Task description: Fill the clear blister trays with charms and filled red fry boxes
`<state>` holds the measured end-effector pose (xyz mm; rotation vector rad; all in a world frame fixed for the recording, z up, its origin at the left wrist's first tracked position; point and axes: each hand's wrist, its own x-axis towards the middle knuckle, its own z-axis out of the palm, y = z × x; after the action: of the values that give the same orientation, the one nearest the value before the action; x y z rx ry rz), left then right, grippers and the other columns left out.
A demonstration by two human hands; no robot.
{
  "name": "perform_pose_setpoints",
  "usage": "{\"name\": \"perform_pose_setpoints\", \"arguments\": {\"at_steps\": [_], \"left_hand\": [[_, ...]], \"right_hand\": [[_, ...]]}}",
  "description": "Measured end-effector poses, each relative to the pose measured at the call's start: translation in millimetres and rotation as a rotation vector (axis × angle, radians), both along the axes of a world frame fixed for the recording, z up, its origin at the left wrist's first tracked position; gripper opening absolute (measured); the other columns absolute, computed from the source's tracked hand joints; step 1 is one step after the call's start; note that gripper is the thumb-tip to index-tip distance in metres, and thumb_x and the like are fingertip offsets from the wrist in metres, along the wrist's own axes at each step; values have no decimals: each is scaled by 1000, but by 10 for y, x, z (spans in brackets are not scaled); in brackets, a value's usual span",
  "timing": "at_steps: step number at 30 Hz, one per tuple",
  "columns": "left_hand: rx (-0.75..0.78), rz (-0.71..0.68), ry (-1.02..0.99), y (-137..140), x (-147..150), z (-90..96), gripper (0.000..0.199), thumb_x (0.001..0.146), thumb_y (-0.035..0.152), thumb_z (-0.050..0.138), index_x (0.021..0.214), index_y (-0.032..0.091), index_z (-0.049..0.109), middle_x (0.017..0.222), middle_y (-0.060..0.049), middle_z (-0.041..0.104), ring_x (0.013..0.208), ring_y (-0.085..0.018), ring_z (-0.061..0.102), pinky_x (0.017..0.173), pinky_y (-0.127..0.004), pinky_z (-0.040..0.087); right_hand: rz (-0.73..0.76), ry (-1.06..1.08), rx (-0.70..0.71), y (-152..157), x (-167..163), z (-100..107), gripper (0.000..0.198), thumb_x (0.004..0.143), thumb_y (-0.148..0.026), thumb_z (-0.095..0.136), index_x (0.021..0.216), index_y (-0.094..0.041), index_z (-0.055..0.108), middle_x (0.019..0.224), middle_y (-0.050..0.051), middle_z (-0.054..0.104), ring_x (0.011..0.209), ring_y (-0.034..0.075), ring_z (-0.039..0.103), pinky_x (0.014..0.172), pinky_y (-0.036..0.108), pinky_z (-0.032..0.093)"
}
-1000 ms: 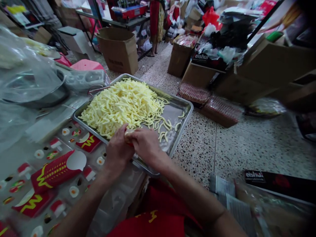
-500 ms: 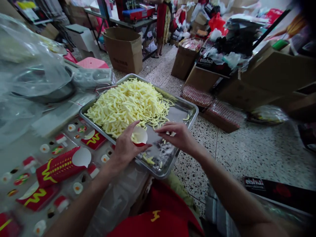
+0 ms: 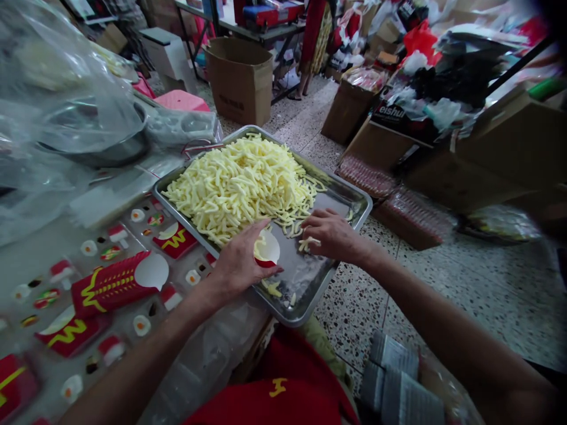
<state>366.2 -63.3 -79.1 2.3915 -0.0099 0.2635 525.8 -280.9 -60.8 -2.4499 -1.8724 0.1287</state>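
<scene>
My left hand point(image 3: 237, 260) is wrapped around a small red-and-white fries carton point(image 3: 271, 247), its mouth turned up and some pale pieces showing inside. Just to the right, my right hand point(image 3: 332, 236) has its fingers curled around a few pale yellow French fries point(image 3: 309, 244), which stick out below the fingertips. Both hands are over a metal tray point(image 3: 301, 280). A large heap of fries point(image 3: 243, 183) fills the tray's far left part, and a few broken bits point(image 3: 272, 288) lie near its front corner.
Left of the tray, a nested stack of red cartons point(image 3: 117, 283) and single flat cartons point(image 3: 175, 239) lie on a patterned table cover. Behind them is a metal bowl point(image 3: 119, 147) under clear plastic. Cardboard boxes point(image 3: 241, 82) stand on the speckled floor; a person point(image 3: 312, 47) stands at the back.
My right hand has moved slightly away from the carton and now shows fries below its fingers. My left hand still grips the carton. The whole view has shifted a little.
</scene>
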Motion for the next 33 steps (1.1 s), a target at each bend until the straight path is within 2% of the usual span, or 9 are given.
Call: {"name": "perform_pose_setpoints", "arguments": {"at_steps": [6,11,14,19,21,25,27,30,33], "left_hand": [[-8,-3,6,-72,57,-75,106,59,43,92,147,17,40,148,-15,53,136,-30,52,114,-45,42],[8,157,52,-147,-6,-87,104,52,40,96,139,15,44,138,-15,60,125,-30,60,106,-42,48],[89,236,54,-195,-81,-39,97,52,39,96,133,15,49,130,-14,64,119,-31,63,102,-43,50],[170,425,68,-203,-320,62,49,85,28,69,129,16,53,124,-12,67,113,-26,65,98,-38,51],[211,529,82,-126,-516,99,37,93,19,52,130,15,54,123,-12,68,110,-24,66,95,-36,52],[245,692,33,197,-1151,171,51,91,28,55,140,16,49,128,-12,65,116,-26,63,99,-38,51],[219,805,8,374,-1577,197,63,87,32,62,145,17,45,134,-13,62,121,-27,61,102,-39,50],[150,1034,-21,598,-2276,199,76,79,30,68,149,18,40,140,-14,59,127,-28,57,106,-41,49],[77,1240,-19,829,-3022,185,78,77,23,68,149,17,40,144,-16,55,133,-29,53,110,-44,45]], "right_hand": [[56,32,0,47,102,-147,13,75,-6,62,71,-18,64,76,4,68,84,20,53,77,35,32],[-497,521,382,166,-97,-153,6,72,-18,71,77,-16,70,70,2,67,62,14,52,59,27,37],[-632,747,565,416,-420,-39,16,81,-31,69,87,-16,73,73,3,70,61,14,56,58,27,42],[-396,295,422,938,-1097,109,16,88,-17,59,77,-16,72,80,9,70,80,21,59,78,34,44],[-231,308,358,1100,-1318,159,22,88,-10,52,75,-16,69,81,10,69,82,21,59,80,34,44],[160,624,318,1497,-1655,266,25,92,-14,50,75,-18,68,83,7,66,81,20,59,76,31,46],[311,604,320,1759,-1894,299,24,93,-19,53,80,-21,73,88,8,66,87,22,59,80,34,46],[350,525,361,2170,-2448,267,18,91,-25,62,97,-28,79,99,11,64,95,26,58,84,39,46],[405,743,286,2640,-3166,141,24,92,-22,60,107,-26,79,102,11,66,93,24,63,81,35,50]]}}
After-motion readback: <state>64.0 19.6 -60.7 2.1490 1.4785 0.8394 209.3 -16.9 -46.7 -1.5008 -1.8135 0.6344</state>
